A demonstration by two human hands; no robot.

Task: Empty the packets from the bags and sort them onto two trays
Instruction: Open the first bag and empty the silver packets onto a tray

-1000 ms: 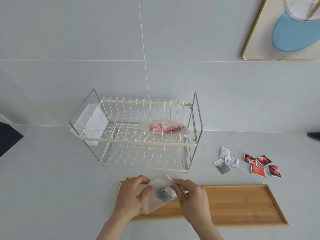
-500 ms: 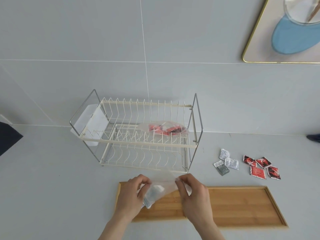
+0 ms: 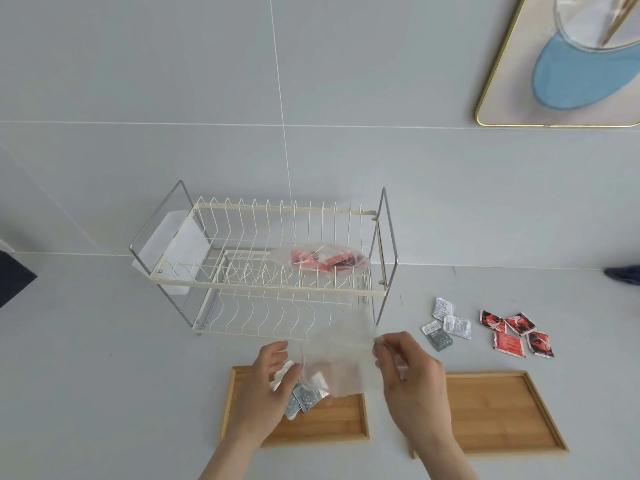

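Observation:
Both my hands hold a clear plastic bag [image 3: 337,365] above the left wooden tray [image 3: 325,429]. My right hand [image 3: 412,379] pinches its upper corner and lifts it. My left hand [image 3: 268,382] grips its lower open end, where grey and white packets [image 3: 304,398] slide out toward the tray. A second wooden tray [image 3: 502,410] lies to the right. Another clear bag of red packets [image 3: 320,259] rests on the upper tier of the dish rack [image 3: 263,289]. Loose grey-white packets [image 3: 446,327] and red packets [image 3: 516,332] lie on the counter behind the right tray.
The white wire dish rack stands against the tiled wall just behind the trays. A gold-framed picture [image 3: 568,64] hangs at the upper right. A dark object [image 3: 14,282] sits at the left edge, and another dark item [image 3: 623,273] at the right edge.
My right hand has risen and moved right, tipping the bag up. Packets now spill from its lower end at my left hand. The two trays now show as separate.

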